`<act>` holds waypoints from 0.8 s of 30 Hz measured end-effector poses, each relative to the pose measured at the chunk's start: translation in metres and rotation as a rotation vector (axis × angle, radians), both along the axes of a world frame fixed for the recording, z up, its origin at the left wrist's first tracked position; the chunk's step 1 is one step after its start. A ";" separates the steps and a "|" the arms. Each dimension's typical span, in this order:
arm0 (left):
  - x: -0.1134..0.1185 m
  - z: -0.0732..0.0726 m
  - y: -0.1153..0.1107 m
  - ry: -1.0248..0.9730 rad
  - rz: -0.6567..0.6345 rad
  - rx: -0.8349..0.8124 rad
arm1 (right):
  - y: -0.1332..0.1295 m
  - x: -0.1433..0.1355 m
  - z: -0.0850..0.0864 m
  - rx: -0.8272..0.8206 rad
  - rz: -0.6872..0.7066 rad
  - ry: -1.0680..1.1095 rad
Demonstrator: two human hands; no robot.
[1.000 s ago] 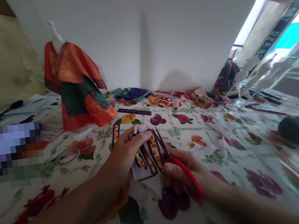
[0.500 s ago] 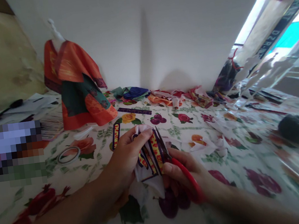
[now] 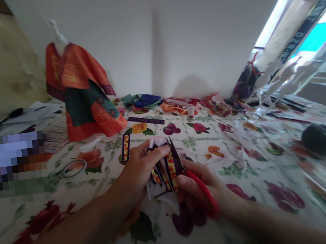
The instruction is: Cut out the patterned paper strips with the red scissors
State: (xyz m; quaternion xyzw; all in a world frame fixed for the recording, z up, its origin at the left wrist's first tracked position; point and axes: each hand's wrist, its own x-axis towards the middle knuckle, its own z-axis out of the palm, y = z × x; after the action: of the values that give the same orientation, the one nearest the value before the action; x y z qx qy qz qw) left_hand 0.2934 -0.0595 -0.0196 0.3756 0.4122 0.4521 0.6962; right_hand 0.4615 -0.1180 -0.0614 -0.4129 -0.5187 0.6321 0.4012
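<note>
Red-handled scissors [image 3: 206, 197] sit in the closed right hand [image 3: 212, 181], blades [image 3: 176, 154] along one edge of the printed cloth [image 3: 171, 169]. Just left of the scissors, the left hand [image 3: 141, 163] pinches that cloth, thumb on top. It looks light, soft, easily creased; gripping close to the blades should keep it taut.

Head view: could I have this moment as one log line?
Left hand: holds patterned cloth | Right hand: holds red-handled scissors, blades beside cloth's right edge | On table: yellow-and-red strip, dressed figurine
</note>
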 end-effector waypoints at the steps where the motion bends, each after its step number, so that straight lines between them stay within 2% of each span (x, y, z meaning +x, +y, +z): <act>1: 0.000 -0.001 0.000 0.001 -0.002 0.002 | 0.000 0.000 0.000 -0.004 0.004 0.010; 7: -0.001 0.002 -0.002 0.012 -0.024 -0.002 | 0.000 0.000 0.001 0.013 0.010 0.038; 13: 0.004 0.007 -0.007 0.002 0.074 -0.013 | -0.001 -0.001 0.002 0.021 0.038 0.054; 24: 0.004 0.000 -0.003 0.021 0.075 0.003 | -0.002 -0.004 -0.002 -0.010 0.030 0.075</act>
State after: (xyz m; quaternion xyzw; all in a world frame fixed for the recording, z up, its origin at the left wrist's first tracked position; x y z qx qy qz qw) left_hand 0.2970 -0.0629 -0.0198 0.3658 0.4327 0.4746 0.6736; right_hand 0.4578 -0.1198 -0.0635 -0.3831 -0.5062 0.6556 0.4089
